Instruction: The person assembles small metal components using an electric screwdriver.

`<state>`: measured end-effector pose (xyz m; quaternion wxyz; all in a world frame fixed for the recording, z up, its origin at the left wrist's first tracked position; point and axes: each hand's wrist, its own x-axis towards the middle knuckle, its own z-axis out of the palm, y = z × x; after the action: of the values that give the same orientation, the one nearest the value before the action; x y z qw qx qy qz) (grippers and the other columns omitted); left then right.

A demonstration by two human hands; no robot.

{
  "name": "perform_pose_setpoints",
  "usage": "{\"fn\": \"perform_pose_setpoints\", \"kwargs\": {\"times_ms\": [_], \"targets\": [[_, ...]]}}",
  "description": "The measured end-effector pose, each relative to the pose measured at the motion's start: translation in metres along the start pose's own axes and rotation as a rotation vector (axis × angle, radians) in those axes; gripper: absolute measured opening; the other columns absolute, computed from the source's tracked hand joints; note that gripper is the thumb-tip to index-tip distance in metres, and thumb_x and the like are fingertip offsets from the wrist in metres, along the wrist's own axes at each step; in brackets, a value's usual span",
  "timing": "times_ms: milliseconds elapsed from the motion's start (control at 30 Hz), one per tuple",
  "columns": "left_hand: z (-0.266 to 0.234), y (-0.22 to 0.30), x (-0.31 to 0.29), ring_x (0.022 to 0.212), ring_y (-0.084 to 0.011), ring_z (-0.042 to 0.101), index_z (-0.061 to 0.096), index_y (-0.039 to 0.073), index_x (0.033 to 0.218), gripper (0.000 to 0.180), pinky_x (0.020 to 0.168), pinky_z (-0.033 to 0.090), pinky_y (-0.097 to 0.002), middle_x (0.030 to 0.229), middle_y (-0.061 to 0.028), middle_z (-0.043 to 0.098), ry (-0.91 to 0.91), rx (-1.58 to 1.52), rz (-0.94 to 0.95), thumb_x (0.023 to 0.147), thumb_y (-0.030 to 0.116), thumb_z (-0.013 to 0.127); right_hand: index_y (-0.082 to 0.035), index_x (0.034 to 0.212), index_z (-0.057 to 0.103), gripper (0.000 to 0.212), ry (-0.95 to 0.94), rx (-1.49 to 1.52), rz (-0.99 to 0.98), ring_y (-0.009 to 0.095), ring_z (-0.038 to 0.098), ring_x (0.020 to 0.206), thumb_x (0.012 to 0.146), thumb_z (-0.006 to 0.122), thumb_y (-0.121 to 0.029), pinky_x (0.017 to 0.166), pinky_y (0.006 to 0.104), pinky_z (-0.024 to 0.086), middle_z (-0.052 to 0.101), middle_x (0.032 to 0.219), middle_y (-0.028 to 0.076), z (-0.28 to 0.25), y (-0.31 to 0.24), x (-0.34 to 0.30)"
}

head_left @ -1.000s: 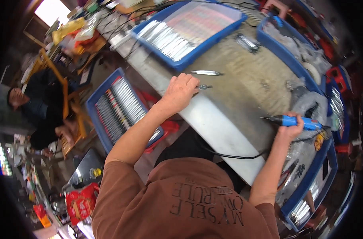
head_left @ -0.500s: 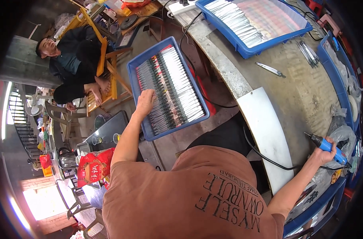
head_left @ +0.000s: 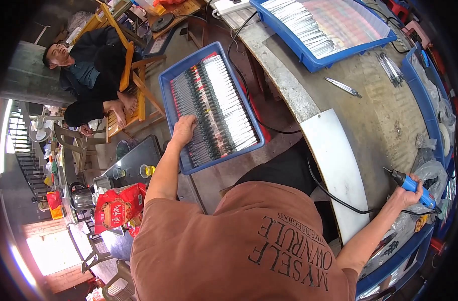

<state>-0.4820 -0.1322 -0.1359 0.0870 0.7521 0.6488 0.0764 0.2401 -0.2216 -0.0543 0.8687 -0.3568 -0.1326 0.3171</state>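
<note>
My right hand (head_left: pixel 410 192) is wrapped around a blue electric screwdriver (head_left: pixel 409 183), whose dark tip points up and left over the tabletop. A black cord trails from the tool's rear end. My left hand (head_left: pixel 185 129) rests at the left side of a blue tray (head_left: pixel 162 88), with its fingers curled. Whether a piece is between those fingers is hidden. Tightly packed rows of slender silver-and-black pieces (head_left: pixel 234 113) fill the tray. One similar slender piece (head_left: pixel 342 87) lies alone on the worktable (head_left: pixel 359 120), and a small bunch of such pieces (head_left: pixel 389 69) lies farther right.
Another blue tray (head_left: pixel 334 61) of silver pieces stands at the table's far side. A white board (head_left: pixel 334 160) covers the near table edge, with a black cord crossing it. Blue bins (head_left: pixel 424 90) line the right. A seated person (head_left: pixel 88 75) is at far left, near a red bag (head_left: pixel 119 206).
My left hand has shifted slightly within the tray, its fingers still curled. My right hand holds the screwdriver in nearly the same place. The view has moved a little.
</note>
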Motion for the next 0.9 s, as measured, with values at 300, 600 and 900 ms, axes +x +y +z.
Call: {"fn": "perform_pose_setpoints", "kwargs": {"times_ms": [300, 600, 900], "targets": [[-0.008, 0.02, 0.005, 0.087, -0.0293, 0.051, 0.054, 0.008, 0.091, 0.017, 0.072, 0.041, -0.0397, 0.089, -0.0096, 0.055, 0.043, 0.009, 0.005, 0.075, 0.004, 0.05, -0.004, 0.076, 0.044, 0.014, 0.049, -0.01, -0.034, 0.022, 0.046, 0.069, 0.072, 0.053, -0.014, 0.068, 0.0369, 0.036, 0.046, 0.072, 0.007, 0.003, 0.0, -0.001], [-0.055, 0.182, 0.069, 0.084, -0.0299, 0.052, 0.054, 0.002, 0.091, 0.019, 0.074, 0.042, -0.0362, 0.087, -0.0135, 0.055, 0.287, -0.386, 0.44, 0.072, 0.001, 0.055, -0.007, 0.08, 0.045, 0.016, 0.09, 0.025, -0.057, 0.02, 0.049, 0.062, 0.069, 0.056, -0.012, 0.06, 0.0336, 0.042, 0.05, 0.068, 0.007, 0.03, 0.013, -0.021], [-0.037, 0.349, 0.157, 0.082, -0.0275, 0.052, 0.054, 0.003, 0.088, 0.019, 0.07, 0.043, -0.0348, 0.087, -0.0104, 0.055, 0.294, -0.469, 0.843, 0.07, 0.004, 0.06, -0.008, 0.089, 0.043, 0.023, 0.203, 0.082, -0.106, 0.02, 0.049, 0.06, 0.069, 0.054, -0.011, 0.056, 0.0317, 0.041, 0.048, 0.066, 0.006, 0.058, 0.015, -0.039]]}}
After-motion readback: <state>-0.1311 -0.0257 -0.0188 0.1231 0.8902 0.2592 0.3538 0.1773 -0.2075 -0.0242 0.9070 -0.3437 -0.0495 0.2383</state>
